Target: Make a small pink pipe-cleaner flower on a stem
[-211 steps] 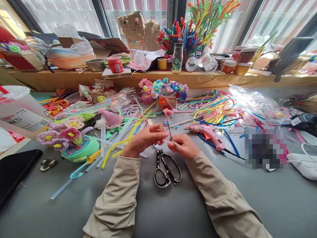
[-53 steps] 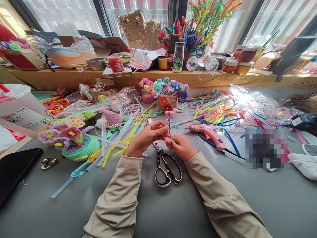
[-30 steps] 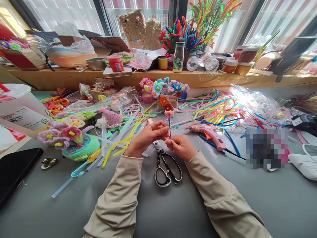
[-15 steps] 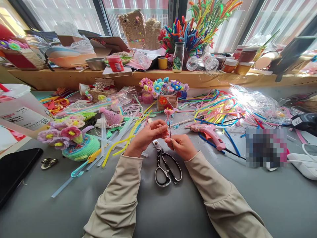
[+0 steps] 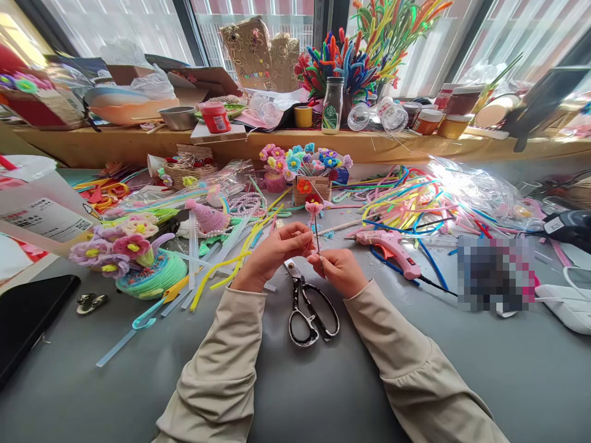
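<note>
A small pink flower (image 5: 314,208) on a thin dark stem stands upright between my hands. My right hand (image 5: 339,269) is closed in a pinch on the lower part of the stem. Beside the stem, my left hand (image 5: 279,252) has its thumb and fingertips pressed together just below the flower; what they hold is too small to make out. Black-handled scissors (image 5: 302,326) lie on the grey table (image 5: 295,394) below my hands, their blades partly hidden by my fingers.
A pink glue gun (image 5: 390,249) lies right of my hands, with a pile of coloured pipe cleaners (image 5: 415,197) behind it. Fuzzy flowers on a green base (image 5: 154,274), glue sticks and yellow strips lie left. A phone (image 5: 37,317) is far left.
The flower and its stem have shifted very slightly, the stem now leaning a little more. Both hands keep nearly the same place and pose.
</note>
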{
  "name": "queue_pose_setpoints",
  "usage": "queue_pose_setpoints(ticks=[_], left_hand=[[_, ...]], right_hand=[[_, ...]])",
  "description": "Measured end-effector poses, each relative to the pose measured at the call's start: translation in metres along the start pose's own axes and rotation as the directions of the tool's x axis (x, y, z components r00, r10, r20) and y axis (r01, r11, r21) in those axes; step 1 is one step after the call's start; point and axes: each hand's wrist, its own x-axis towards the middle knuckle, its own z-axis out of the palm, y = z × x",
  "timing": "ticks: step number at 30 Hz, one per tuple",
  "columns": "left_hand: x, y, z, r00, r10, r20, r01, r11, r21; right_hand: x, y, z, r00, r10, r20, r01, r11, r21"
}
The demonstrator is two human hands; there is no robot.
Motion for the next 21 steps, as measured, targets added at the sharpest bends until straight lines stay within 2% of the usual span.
queue_pose_setpoints(ticks=[9,21], left_hand=[[-0.0004,0.0027,0.0010,0.998,0.000,-0.062,-0.001,1.000,-0.015],[-0.0007,0.0038,0.0020,0.998,-0.014,-0.056,0.012,0.999,-0.038]], right_hand=[[-0.0022,-0.0016,0.0003,0.995,0.034,0.091,-0.026,0.996,-0.086],[-0.0027,0.0002,0.0003,0.991,0.024,0.134,-0.005,0.990,-0.143]])
